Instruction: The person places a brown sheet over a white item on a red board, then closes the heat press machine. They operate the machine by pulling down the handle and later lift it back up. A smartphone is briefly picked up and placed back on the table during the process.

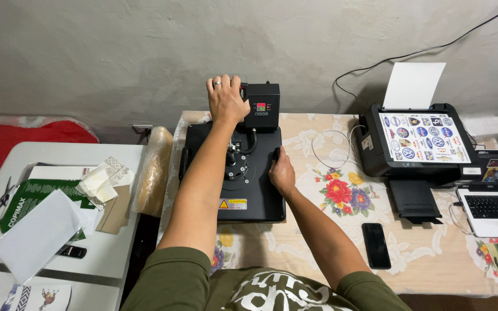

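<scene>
Black heat press point(249, 190) edge under right hand point(282, 173)

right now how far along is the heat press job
Done: the printer holds a printed sheet of round designs. In hand: left hand grips the handle at the back of the heat press; right hand steadies its edge. Left: the printed sheet remains on the printer.

Left hand point(226, 99) hides the press handle; laptop point(494, 198) cut off at right edge; display digits illegible.
</scene>
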